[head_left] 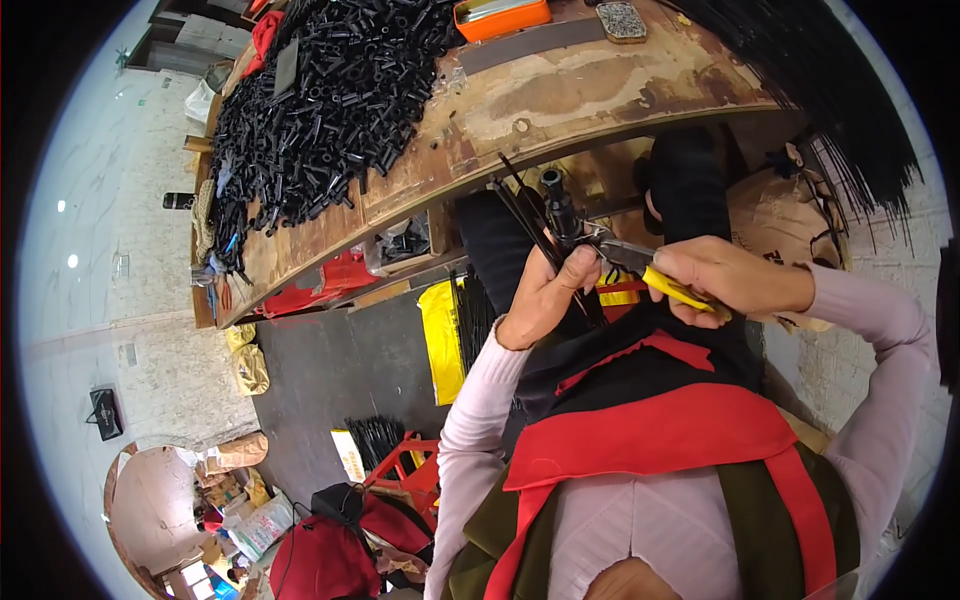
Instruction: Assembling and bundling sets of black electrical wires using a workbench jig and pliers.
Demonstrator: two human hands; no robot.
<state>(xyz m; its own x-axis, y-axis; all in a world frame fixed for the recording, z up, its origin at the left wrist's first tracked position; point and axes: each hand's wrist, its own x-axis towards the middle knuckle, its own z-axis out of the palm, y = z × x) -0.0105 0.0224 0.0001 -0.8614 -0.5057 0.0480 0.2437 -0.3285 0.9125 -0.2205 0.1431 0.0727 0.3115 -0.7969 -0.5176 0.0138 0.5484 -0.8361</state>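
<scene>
My left hand (550,293) is closed on a bundle of thin black rods (523,215) and an upright black tubular fitting (560,205) above my lap. My right hand (728,278) is wrapped round the yellow handles of a pair of pliers (680,291). Their metal jaws point left and reach the base of the fitting beside my left thumb. Fingers and jaws cover the exact spot where they meet, so I cannot tell whether the jaws grip anything.
A worn wooden bench (560,95) curves across in front, with a large pile of short black tubular parts (330,110) on it. An orange box (502,18) and a small speckled block (621,21) lie at its back. Long black rods (810,80) spread at upper right. A red-framed stand (415,470) is at lower left.
</scene>
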